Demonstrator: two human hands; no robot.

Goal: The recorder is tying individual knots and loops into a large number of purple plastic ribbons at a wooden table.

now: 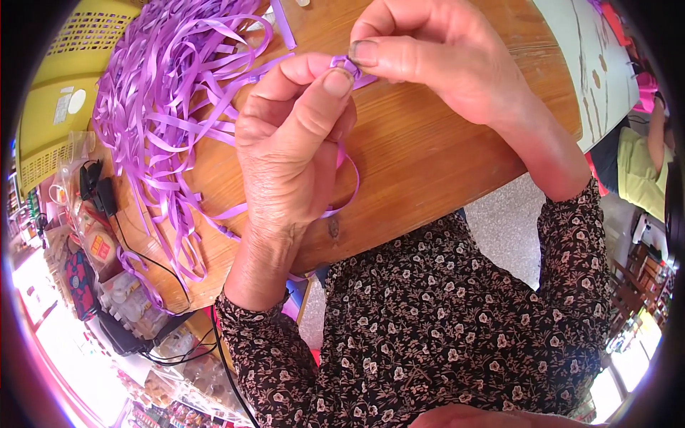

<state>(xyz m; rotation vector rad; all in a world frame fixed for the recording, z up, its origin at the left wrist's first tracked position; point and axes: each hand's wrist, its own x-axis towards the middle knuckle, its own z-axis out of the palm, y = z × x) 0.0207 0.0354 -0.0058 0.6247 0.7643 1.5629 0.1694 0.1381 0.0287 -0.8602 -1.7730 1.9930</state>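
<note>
In the head view, a small folded piece of purple ribbon (345,66) is held between the thumb and the forefinger of the left hand (292,143), above the wooden table (428,171). By this hand a narrow pinch is made, and the other fingers are curled behind. The fold is brought close to the right hand (446,64), whose thumb and forefinger are placed at its right edge, also in a narrow position. Whether the ribbon is gripped there or only touched cannot be told, because the contact is partly hidden.

A curved length of ribbon (356,182) is seen at the right side of the left wrist. To the left of the left hand, a large, loose heap of purple ribbons (168,93) is spread on the table, and some strands are hung near its left edge. Beside the heap, at the upper left, a yellow perforated basket (48,114) is placed. Below the basket, a black plug-like object (105,196) with a thin cable is seen near some plastic packages (135,307). At the upper right, the table is bordered by a white marbled surface (585,64). Farther right, a person in a yellow-green top (642,171) is partly seen.
</note>
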